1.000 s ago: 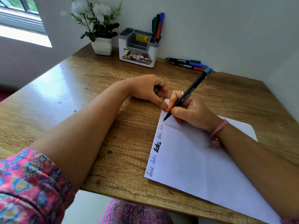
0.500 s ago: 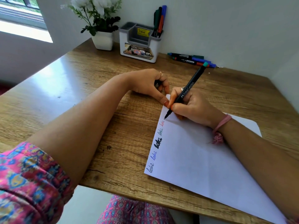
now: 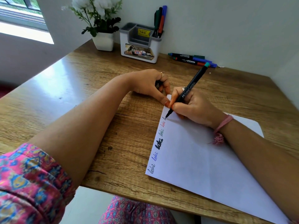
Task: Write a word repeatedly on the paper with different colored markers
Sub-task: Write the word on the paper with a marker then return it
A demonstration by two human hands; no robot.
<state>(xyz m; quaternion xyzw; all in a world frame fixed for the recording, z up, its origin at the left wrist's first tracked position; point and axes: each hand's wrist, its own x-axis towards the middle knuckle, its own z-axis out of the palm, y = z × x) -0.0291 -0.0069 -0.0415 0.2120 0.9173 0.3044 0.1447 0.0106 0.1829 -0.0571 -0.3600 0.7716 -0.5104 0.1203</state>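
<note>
A white sheet of paper [image 3: 202, 159] lies slanted on the wooden desk [image 3: 80, 94]. Along its left edge runs a column of the same short word [image 3: 159, 143] written in several colours. My right hand [image 3: 194, 107] grips a black marker with a teal end [image 3: 189, 89]; its tip touches the paper just above the red word, where a dark stroke has begun. My left hand [image 3: 150, 84] rests beside it, its thumb pressing the paper's top corner, and something small and dark shows inside its curled fingers.
A white and grey organiser [image 3: 140, 44] with several markers stands at the back by the wall. Loose markers [image 3: 192, 59] lie to its right. A white pot with flowers [image 3: 102, 29] stands to its left. The desk's front edge is near my lap.
The marker tip has come down onto the paper above the red word and made a first dark stroke. My left hand has stayed on the corner.
</note>
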